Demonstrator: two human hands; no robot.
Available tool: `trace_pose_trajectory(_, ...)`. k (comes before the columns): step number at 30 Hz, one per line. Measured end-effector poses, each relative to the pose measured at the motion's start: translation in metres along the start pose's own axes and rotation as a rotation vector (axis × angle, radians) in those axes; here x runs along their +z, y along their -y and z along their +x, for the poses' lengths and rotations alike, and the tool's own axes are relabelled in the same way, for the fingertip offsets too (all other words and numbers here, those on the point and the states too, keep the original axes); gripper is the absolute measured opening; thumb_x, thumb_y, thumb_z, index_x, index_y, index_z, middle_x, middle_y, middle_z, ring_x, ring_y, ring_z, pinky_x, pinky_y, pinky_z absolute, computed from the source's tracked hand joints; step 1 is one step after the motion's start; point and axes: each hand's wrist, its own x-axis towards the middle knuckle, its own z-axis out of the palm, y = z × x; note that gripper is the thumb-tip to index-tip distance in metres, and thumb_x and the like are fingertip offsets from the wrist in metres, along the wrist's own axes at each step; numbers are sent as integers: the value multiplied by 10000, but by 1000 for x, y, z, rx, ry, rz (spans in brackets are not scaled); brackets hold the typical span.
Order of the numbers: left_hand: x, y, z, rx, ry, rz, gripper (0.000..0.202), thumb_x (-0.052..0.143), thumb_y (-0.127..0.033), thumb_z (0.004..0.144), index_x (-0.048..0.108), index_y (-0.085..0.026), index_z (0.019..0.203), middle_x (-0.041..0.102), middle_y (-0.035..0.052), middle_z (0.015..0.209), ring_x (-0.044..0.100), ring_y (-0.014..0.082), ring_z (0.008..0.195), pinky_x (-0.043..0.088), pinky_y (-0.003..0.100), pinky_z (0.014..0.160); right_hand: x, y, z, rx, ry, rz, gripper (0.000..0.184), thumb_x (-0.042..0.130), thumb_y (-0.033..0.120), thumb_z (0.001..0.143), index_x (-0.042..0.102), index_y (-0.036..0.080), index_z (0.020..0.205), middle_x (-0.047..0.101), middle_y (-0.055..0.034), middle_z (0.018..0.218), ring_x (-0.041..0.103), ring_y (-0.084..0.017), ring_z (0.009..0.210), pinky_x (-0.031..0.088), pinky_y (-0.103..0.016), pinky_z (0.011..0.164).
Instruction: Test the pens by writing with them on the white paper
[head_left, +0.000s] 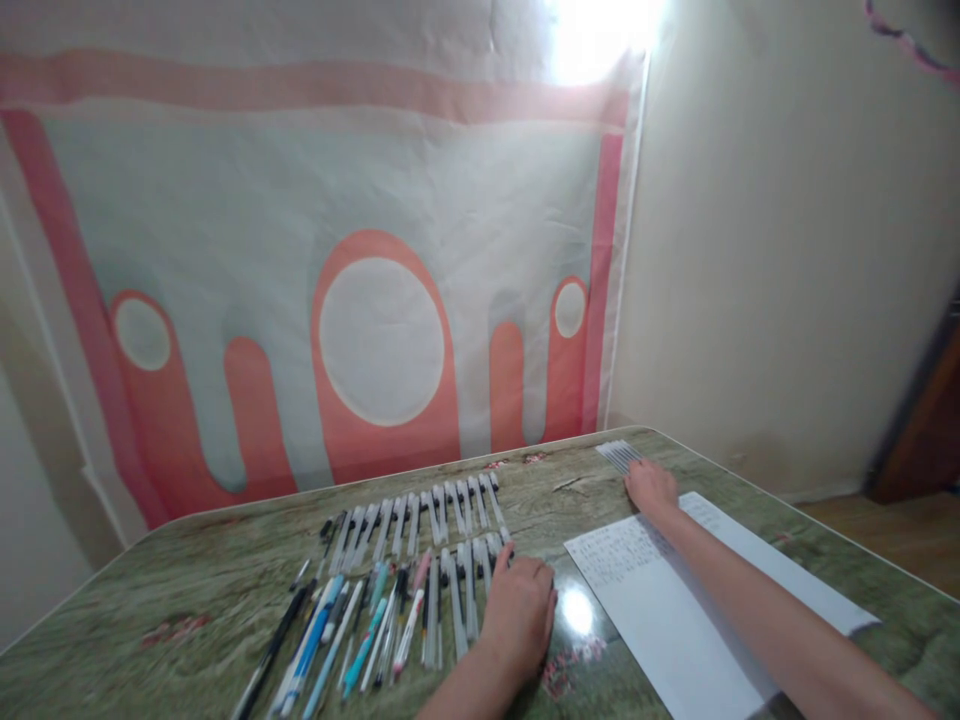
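Green marbled worktop (187, 580), pink-patterned backdrop (382, 450) beyond: left hand (519, 615) at the right end of the near clear pens (454, 605), right hand (651, 487) over thin rods (618, 455) far right; whether either grasps, I can't tell.

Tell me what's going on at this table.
A person's left hand is by the right end of the nearer row of clear pens; another row lies behind. The right hand is at some thin pale sticks. Coloured pens lie leftward, and written paper beneath the right forearm.
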Motion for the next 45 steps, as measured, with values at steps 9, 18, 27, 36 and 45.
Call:
trace_pose_trajectory(9,2,1,2,8,72,65,154,416,-158,782,560,-170,837,612,48,851,534,169,855,218,416,990,-9,80,-11,-287,153,310,198,503,304,793,620,169,877,645,-71,824,586,-168,752,384,-242,643)
trace_pose_trajectory(18,5,1,2,34,109,160,172,408,-187,797,575,-164,829,616,49,830,539,168,858,241,408,987,-1,201,-32,-572,199,543,224,502,200,779,632,153,955,635,-87,999,545,-177,961,362,-246,835)
trace_pose_trajectory(27,10,5,3,51,100,175,148,431,-187,784,575,-157,801,610,51,803,541,175,846,258,408,976,12,223,-36,-561,182,476,306,527,201,712,613,135,999,588,-110,1076,498,-207,1011,307,-281,887)
trace_pose_trajectory(36,8,4,3,37,103,172,160,425,-187,785,580,-150,793,610,65,804,536,175,841,260,401,975,10,223,-36,-598,166,399,207,494,194,741,645,124,864,611,-122,1017,471,-211,1033,241,-310,923)
trace_pose_trajectory(45,10,6,1,54,104,169,166,442,-225,776,586,-149,811,607,66,819,532,185,850,268,403,970,17,211,-38,-546,169,374,241,437,120,771,655,105,873,610,-128,974,513,-194,949,306,-269,886)
